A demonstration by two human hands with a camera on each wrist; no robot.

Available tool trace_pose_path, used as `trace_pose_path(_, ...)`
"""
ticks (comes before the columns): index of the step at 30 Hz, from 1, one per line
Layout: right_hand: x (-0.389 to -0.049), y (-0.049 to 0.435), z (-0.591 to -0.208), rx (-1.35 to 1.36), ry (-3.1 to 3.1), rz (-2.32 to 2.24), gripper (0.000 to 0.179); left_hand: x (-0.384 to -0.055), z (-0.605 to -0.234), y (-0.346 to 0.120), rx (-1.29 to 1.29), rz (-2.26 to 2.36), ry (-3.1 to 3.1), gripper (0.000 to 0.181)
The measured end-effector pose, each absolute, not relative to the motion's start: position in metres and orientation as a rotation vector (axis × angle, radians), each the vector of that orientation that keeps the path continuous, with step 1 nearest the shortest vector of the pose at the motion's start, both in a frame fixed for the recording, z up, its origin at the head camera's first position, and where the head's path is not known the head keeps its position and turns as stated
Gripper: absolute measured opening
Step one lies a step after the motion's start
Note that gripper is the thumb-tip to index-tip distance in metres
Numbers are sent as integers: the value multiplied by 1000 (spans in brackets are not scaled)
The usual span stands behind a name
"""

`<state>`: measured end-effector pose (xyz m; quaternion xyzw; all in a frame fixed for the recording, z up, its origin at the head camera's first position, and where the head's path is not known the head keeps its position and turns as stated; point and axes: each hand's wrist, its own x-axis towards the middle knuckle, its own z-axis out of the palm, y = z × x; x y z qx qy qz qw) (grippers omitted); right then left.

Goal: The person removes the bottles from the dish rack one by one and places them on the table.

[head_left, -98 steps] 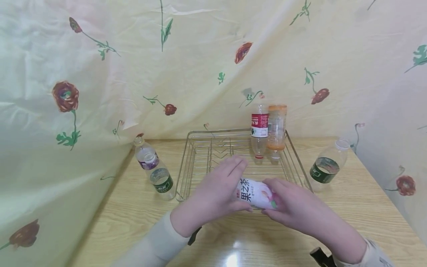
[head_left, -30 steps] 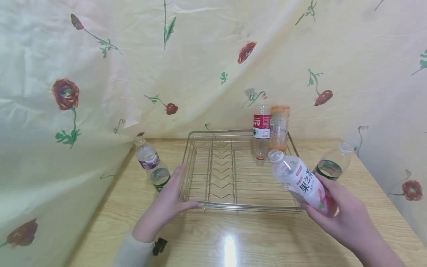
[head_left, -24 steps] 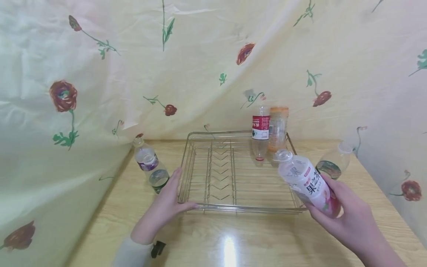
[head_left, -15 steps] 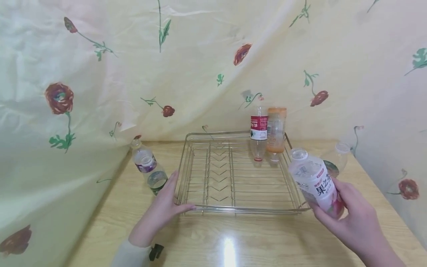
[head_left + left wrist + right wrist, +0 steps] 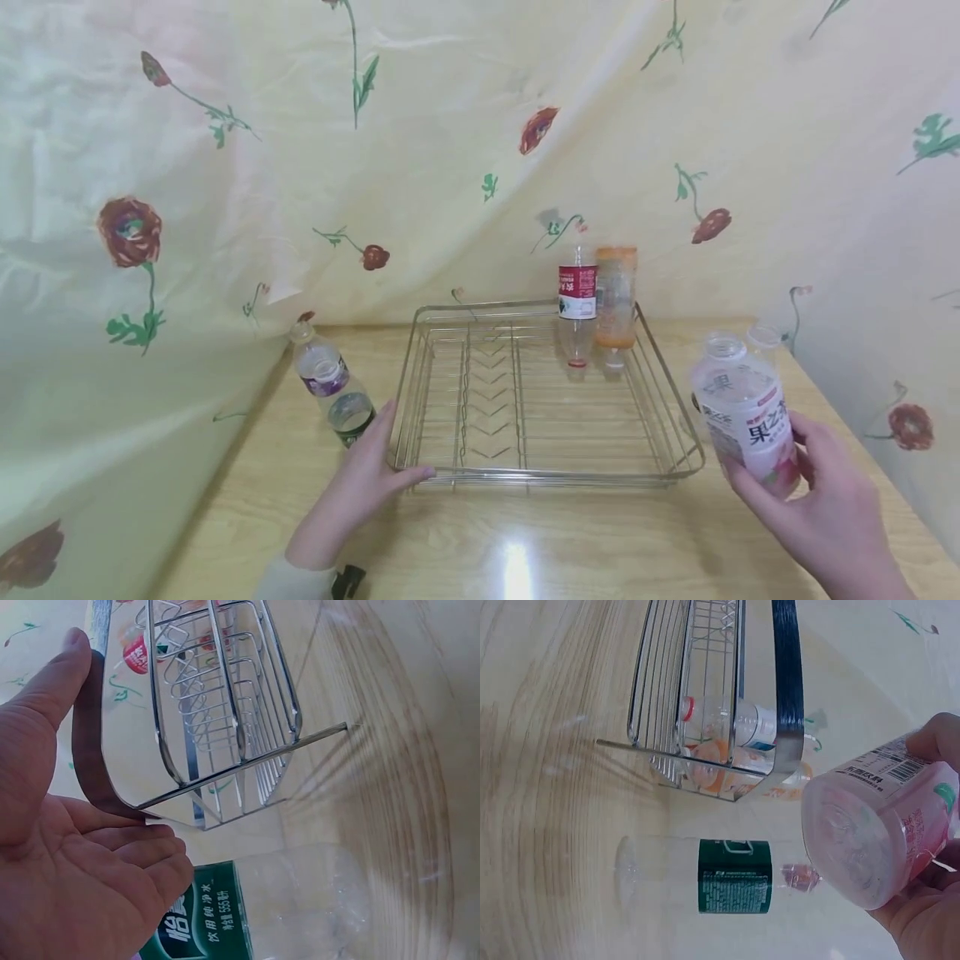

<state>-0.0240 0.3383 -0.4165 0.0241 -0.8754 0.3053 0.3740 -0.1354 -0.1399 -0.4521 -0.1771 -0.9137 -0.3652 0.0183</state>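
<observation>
My right hand grips a clear plastic bottle with a white and pink label, off to the right of the wire dish rack. Its mouth is uncapped and points up, tilted slightly left; the right wrist view shows its pinkish base. At the rack's front left corner is my left hand, fingers extended along the side and thumb along the front rim. In the left wrist view, the thumb lies at the rack's flat metal rim, and the fingers sit beside a green-labelled bottle.
Upside down in the rack's back right corner stand a red-labelled bottle and an orange-banded bottle. Left of the rack is a purple-labelled bottle. Another green-labelled bottle stands to the right, mostly hidden behind the held one in the head view.
Both hands were on the white and pink bottle over the rack. My left hand let go and moved to the rack's left corner; my right hand carried the bottle rightward, tipping it more upright.
</observation>
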Motion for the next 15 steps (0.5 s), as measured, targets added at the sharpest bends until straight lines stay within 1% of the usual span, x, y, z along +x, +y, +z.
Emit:
trace_pose_path(6,-22,339,-416,-93,-2256,811,74,-136,-454,-140,-565,-1143,-2802,119)
trace_pose_path(15,-22,342,-424,-137,-2230,866,80,-134,-453,-139,-513,-1197,-2833,117)
